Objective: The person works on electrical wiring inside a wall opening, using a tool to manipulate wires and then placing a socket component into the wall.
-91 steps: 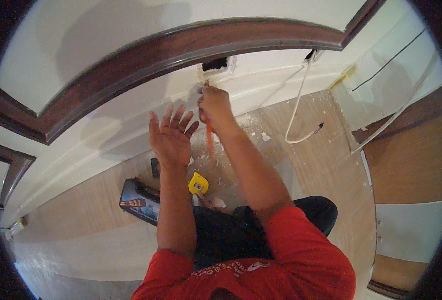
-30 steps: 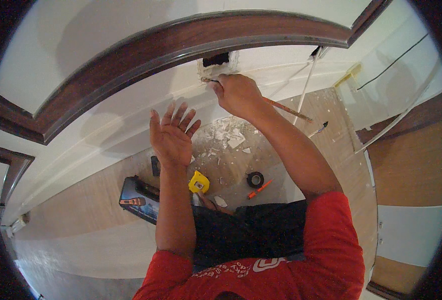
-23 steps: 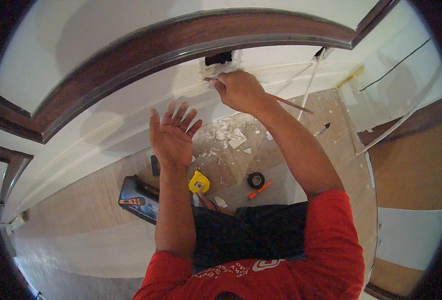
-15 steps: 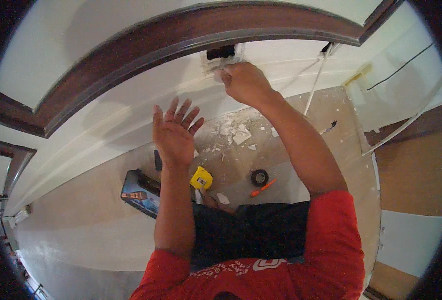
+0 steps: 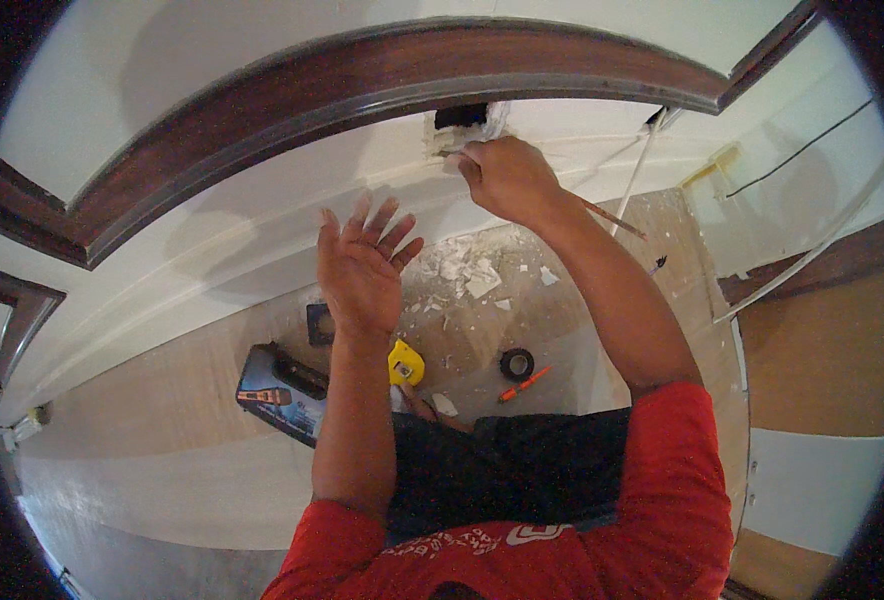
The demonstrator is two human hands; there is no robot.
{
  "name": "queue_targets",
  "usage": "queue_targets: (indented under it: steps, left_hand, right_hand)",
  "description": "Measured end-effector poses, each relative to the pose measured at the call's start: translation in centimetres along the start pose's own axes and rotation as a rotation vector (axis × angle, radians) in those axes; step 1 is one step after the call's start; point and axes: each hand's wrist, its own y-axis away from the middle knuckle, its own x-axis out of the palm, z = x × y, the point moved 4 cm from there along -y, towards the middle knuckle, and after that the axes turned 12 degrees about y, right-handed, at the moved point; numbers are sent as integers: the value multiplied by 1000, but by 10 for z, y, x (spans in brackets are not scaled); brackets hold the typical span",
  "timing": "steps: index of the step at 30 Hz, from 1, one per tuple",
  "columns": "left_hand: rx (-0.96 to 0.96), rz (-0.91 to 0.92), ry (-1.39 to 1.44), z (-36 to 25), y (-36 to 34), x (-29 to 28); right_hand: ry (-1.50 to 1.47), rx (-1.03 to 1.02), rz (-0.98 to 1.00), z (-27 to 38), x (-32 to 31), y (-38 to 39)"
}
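Note:
My right hand [image 5: 512,178] is closed round a thin, brownish, blade-like tool [image 5: 614,219]. Its long end sticks out behind the hand, past the wrist. The pinching fingers are at the lower edge of a dark rectangular hole [image 5: 460,116] in the white wall, where the plaster is chipped. What lies under the fingers is mostly hidden. Left of it, my left hand [image 5: 364,270] is raised with the palm up and the fingers spread, holding nothing. White plaster fragments [image 5: 480,280] litter the floor below the hole.
A yellow tape measure [image 5: 406,363], a roll of black tape [image 5: 517,364] and an orange screwdriver [image 5: 525,385] lie near my legs. At left are a dark tool box [image 5: 280,395] and a black square frame [image 5: 319,324]. Dark wooden trim [image 5: 402,75] crosses above the hole; a white cable [image 5: 639,170] hangs at right.
The whole view has shifted slightly. My right hand has turned at the hole's lower edge, and the tool's long end now shows behind the wrist. My left hand stays spread.

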Motion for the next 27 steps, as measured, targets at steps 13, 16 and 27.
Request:
queue_targets:
  steps: [13,16,27]
  left_hand:
    - [60,-9,-47,-6,2,-2]
    - [14,-6,-64,1,0,-1]
    - [-25,-27,-121,14,7,-3]
  right_hand:
    - [-5,11,-62,-27,7,8]
    - [-18,-29,10,-7,2,2]
    - [-17,-25,13,10,5,-4]
